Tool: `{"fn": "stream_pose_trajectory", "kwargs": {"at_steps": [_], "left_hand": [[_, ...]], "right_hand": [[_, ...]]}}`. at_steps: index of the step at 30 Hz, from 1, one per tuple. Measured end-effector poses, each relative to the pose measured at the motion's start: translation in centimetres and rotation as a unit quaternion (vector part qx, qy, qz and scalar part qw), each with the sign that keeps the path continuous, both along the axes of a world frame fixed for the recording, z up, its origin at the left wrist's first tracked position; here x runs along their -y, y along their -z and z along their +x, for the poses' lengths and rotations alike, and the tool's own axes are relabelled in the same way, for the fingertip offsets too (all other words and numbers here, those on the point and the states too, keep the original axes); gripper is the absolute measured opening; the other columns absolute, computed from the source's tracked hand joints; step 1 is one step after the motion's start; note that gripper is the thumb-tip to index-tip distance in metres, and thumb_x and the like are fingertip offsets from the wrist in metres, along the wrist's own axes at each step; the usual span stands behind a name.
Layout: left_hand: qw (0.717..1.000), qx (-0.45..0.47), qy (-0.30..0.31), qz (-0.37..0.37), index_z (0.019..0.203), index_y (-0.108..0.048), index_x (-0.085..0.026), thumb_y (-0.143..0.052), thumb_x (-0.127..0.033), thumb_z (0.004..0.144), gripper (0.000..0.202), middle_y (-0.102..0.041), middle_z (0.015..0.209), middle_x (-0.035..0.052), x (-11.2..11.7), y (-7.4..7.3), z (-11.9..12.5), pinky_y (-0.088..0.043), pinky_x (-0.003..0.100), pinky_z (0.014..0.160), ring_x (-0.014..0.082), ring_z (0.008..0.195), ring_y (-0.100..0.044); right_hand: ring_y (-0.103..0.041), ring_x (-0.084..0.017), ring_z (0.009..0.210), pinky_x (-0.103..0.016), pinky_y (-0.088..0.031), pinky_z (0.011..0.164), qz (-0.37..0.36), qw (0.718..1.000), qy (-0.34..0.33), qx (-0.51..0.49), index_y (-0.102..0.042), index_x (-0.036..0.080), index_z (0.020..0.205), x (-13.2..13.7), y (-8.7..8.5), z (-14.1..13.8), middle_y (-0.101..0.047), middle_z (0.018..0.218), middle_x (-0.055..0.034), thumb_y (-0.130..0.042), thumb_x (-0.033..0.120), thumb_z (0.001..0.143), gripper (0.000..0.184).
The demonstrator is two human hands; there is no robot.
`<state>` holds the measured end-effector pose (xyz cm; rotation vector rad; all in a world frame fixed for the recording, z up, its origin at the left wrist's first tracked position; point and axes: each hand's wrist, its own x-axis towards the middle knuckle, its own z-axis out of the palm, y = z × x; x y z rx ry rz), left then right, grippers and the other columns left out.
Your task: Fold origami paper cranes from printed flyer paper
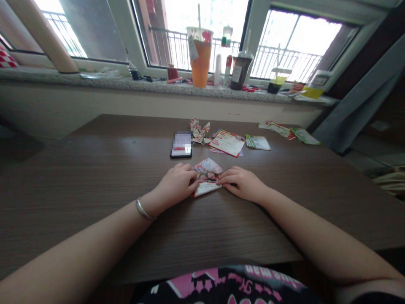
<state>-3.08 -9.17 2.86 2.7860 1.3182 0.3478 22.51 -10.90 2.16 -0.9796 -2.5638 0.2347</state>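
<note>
A piece of printed paper [207, 175], folded to a pointed top, lies on the brown table before me. Photos of people and a white strip show on it, with a red edge at lower left. My left hand [177, 182], with a silver bangle at the wrist, is closed on the paper's left edge between thumb and fingers. From the other side, the closed fingers of my right hand [242, 182] grip the right edge. Fingertips cover both sides of the sheet.
Beyond the paper lie a phone [181, 145], folded paper shapes [200, 131], a stack of printed sheets [228, 142] and green-white papers [257, 142]. More strips [280, 130] lie at the far right. Drink cups, one orange [201, 63], stand on the window sill [152, 85].
</note>
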Motion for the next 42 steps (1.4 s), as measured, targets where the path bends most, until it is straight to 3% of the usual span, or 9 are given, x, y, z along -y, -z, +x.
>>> {"fn": "stream_pose_trajectory", "kwargs": {"at_steps": [15, 26, 42], "left_hand": [[1.000, 0.014, 0.008, 0.021, 0.075, -0.063, -0.018, -0.052, -0.030, 0.089, 0.022, -0.058, 0.086, 0.0064, -0.4, 0.5, -0.1, -0.044, 0.032, 0.077, 0.0193, 0.082, -0.052], [1.000, 0.007, 0.004, 0.014, 0.074, -0.063, -0.018, -0.053, -0.029, 0.088, 0.020, -0.059, 0.085, 0.0065, -0.3, 0.2, 0.0, -0.044, 0.032, 0.077, 0.0203, 0.083, -0.052], [1.000, 0.011, 0.019, 0.022, 0.076, -0.063, -0.018, -0.053, -0.029, 0.088, 0.019, -0.060, 0.085, 0.0066, -0.4, 0.2, 0.0, -0.043, 0.032, 0.076, 0.0199, 0.082, -0.052]], "right_hand": [[-0.060, -0.019, 0.099, -0.035, -0.048, 0.088, 0.037, 0.998, 0.011, 0.043, -0.071, 0.026, 0.107, 0.3, -0.3, -0.2, -0.070, 0.111, -0.0034, -0.051, 0.024, 0.094, 0.025], [-0.059, -0.019, 0.088, -0.030, -0.046, 0.075, 0.089, 0.988, 0.022, 0.127, -0.070, 0.029, 0.112, 0.8, -0.8, -0.5, -0.068, 0.099, -0.0058, -0.049, 0.028, 0.094, 0.028], [-0.059, -0.019, 0.084, -0.030, -0.044, 0.072, 0.102, 0.984, 0.024, 0.145, -0.072, 0.025, 0.101, 1.3, -1.2, -0.8, -0.071, 0.093, -0.0054, -0.049, 0.028, 0.094, 0.024]]}}
